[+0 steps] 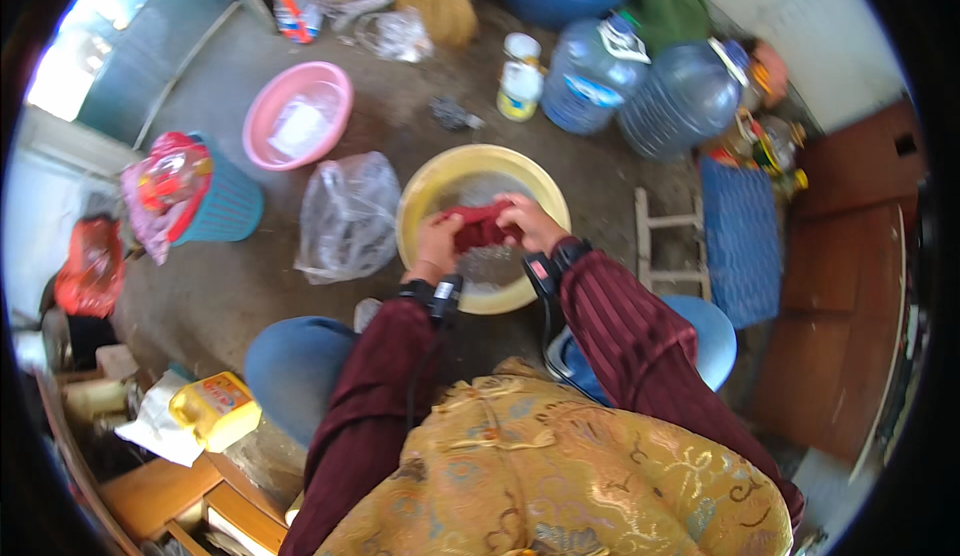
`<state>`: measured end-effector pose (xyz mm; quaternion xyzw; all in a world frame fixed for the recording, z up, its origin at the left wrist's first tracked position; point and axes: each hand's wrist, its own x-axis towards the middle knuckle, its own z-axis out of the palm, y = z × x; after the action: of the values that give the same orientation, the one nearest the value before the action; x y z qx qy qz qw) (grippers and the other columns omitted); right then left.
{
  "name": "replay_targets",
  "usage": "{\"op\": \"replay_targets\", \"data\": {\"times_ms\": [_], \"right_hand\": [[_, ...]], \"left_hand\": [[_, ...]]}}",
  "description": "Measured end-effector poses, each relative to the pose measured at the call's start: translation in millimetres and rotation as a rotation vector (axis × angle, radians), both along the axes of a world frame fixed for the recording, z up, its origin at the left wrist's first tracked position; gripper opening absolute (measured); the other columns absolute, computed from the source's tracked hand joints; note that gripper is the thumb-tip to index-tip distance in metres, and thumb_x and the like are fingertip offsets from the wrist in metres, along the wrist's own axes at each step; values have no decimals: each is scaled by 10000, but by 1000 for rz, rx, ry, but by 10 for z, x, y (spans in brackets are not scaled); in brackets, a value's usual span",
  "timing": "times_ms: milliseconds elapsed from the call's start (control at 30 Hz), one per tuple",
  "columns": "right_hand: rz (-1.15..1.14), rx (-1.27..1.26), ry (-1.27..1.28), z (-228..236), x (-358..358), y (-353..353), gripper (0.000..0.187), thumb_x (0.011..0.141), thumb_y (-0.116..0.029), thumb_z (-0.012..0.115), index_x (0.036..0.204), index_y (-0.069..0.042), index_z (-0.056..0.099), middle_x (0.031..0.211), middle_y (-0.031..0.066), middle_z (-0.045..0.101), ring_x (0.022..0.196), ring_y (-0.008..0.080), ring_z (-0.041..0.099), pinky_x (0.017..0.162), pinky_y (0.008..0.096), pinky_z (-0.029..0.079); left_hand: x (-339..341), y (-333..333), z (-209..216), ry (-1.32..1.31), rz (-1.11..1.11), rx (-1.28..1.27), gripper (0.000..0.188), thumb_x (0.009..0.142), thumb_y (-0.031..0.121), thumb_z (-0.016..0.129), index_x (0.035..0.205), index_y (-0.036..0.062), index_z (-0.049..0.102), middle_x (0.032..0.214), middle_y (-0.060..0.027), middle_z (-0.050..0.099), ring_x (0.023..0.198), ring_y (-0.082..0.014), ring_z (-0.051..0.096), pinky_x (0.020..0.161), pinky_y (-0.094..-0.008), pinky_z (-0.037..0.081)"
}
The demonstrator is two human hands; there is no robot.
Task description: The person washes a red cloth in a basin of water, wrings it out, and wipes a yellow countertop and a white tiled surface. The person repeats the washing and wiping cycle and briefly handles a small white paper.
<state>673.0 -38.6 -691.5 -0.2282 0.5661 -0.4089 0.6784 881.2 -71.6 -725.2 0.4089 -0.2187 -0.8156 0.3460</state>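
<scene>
A dark red cloth [478, 227] is bunched up between my two hands, above a pale yellow basin [412, 218] with water in it. My left hand [437, 246] is closed on the cloth's left end, thumb on top. The other end is gripped by my right hand [532, 224]. Cloudy, bubbly water [490, 271] shows in the basin below the cloth. Each wrist carries a black strap with a small device.
A clear plastic bag [348, 218] lies just left of the basin, with a pink basin [339, 86] beyond it. Farther left stands a blue basket [232, 201] holding cloths. Large water bottles [592, 76] and a white jar [520, 84] stand at the back right, a wooden frame [672, 222] at right.
</scene>
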Motion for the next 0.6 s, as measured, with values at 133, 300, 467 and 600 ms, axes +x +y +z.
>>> {"op": "replay_targets", "data": {"times_ms": [133,300,467,600], "right_hand": [[-60,-26,19,114,-153,24,422,753,-27,707,1162,-27,604,966,79,647,816,186,645,579,338,534],[-1,94,183,74,-109,53,299,791,-117,768,1042,10,666,872,94,680,721,186,654,654,339,543],[-14,104,136,-132,-117,84,285,854,-216,731,976,41,703,894,119,704,739,199,670,665,359,527],[77,118,138,-218,-176,103,274,857,-200,716,990,40,710,906,103,708,792,196,674,700,348,524]], "left_hand": [[123,-79,39,-129,137,110,205,929,76,658,1131,57,631,1032,-81,701,881,-231,706,743,-399,593],[164,-131,140,-139,274,142,194,925,208,715,1052,81,643,983,-61,694,840,-228,703,709,-404,588],[184,-83,65,-313,173,193,457,856,471,758,1062,80,642,953,-34,676,751,-177,649,584,-347,514],[235,-85,-124,-410,84,130,601,863,606,687,1072,44,639,940,-42,666,743,-182,632,582,-349,511]]}}
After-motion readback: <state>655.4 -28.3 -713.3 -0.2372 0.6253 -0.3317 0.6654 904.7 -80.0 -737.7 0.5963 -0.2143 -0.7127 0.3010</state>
